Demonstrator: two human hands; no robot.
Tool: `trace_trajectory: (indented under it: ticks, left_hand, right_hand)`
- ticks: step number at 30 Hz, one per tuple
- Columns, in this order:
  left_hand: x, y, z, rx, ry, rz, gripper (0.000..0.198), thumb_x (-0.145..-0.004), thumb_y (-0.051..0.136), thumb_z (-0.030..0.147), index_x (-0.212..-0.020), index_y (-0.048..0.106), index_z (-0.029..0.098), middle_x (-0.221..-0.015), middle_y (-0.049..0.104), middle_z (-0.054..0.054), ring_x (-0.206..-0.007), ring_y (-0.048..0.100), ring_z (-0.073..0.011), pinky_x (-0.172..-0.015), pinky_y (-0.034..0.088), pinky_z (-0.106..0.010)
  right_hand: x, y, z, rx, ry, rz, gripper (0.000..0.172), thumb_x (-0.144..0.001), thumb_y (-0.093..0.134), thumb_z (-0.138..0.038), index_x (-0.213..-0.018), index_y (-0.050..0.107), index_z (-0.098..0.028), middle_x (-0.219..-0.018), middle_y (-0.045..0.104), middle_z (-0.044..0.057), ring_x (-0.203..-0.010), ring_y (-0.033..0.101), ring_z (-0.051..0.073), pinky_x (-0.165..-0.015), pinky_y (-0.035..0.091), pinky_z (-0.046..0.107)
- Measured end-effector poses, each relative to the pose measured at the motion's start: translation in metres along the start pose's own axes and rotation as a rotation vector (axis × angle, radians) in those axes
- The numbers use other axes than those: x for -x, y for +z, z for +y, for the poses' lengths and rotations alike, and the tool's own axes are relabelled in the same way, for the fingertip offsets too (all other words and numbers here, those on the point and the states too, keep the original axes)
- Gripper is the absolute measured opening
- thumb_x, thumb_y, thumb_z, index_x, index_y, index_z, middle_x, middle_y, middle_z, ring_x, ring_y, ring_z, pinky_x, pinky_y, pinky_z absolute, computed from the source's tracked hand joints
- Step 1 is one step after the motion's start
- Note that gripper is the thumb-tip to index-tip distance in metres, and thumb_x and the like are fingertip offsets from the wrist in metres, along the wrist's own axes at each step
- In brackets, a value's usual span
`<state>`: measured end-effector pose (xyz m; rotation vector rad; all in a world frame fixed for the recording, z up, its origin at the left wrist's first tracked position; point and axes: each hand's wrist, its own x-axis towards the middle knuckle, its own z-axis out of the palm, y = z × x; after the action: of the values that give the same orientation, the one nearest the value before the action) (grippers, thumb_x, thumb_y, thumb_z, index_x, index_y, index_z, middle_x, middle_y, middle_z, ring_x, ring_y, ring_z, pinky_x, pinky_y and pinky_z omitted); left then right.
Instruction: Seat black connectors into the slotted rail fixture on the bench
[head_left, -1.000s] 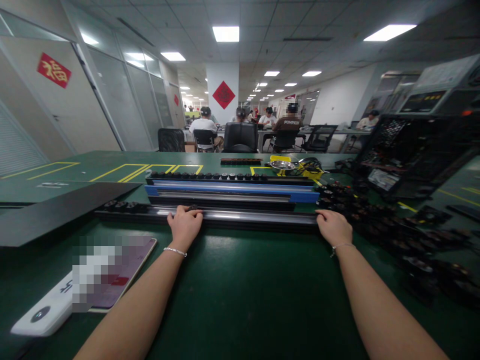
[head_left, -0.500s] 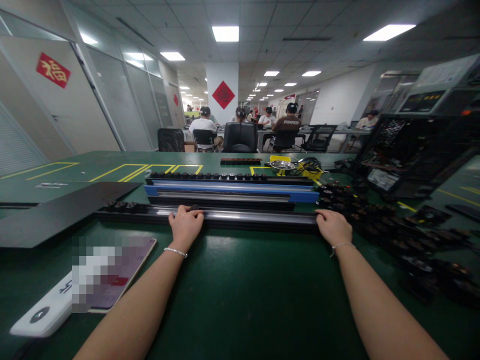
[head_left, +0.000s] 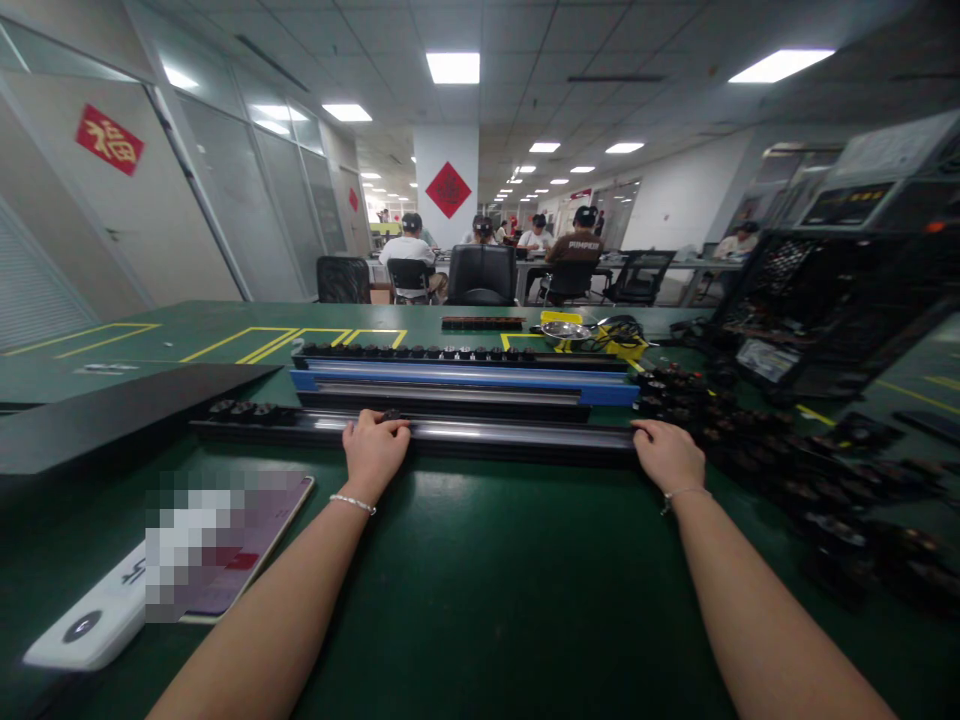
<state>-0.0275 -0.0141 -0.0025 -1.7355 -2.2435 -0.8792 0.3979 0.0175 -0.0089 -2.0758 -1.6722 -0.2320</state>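
Note:
A long dark rail (head_left: 517, 434) with a shiny top lies across the green table. My left hand (head_left: 376, 446) is closed over its middle-left part, with a small black piece (head_left: 391, 415) at the fingertips. My right hand (head_left: 670, 452) grips the rail's right end, fingers curled on it. Several small black parts (head_left: 247, 411) sit in a row on the rail's left end. Behind it lies a blue rail (head_left: 465, 373), with a row of black parts (head_left: 420, 352) along the black rail at its back.
A heap of black parts (head_left: 817, 470) covers the right side, below an open black case (head_left: 795, 300). A metal bowl (head_left: 564, 330) stands at the back. A phone (head_left: 262, 540), a white device (head_left: 90, 625) and a dark panel (head_left: 112, 415) lie at the left.
The view has shifted very slightly. Both hands keep their places on the rail, and the dark panel at the left looks slightly shifted.

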Motion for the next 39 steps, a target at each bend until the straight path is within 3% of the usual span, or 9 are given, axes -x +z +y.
trace_trajectory:
  ticks: [11,39]
  left_hand:
    - [-0.0017,0.001,-0.0032,-0.027,0.029,-0.012,0.033,-0.08,0.045,0.033,-0.094,0.074,0.029,-0.101,0.057,-0.006,-0.093,0.058,-0.0213,-0.091,0.042,-0.035]
    - [0.0022,0.0003,0.0053,-0.018,0.077,-0.05,0.033,-0.081,0.045,0.033,-0.097,0.074,0.029,-0.105,0.057,-0.005,-0.092,0.06,-0.0191,-0.09,0.046,-0.031]
  right_hand:
    - [-0.0017,0.0015,0.0031,-0.012,-0.007,-0.005,0.041,-0.083,0.035,-0.031,-0.104,0.07,-0.025,-0.116,0.065,0.003,-0.111,0.052,0.023,-0.092,0.042,0.039]
    - [0.0001,-0.001,0.0003,0.008,-0.011,-0.002,0.042,-0.082,0.034,-0.029,-0.104,0.07,-0.023,-0.116,0.065,0.003,-0.111,0.053,0.023,-0.093,0.042,0.037]
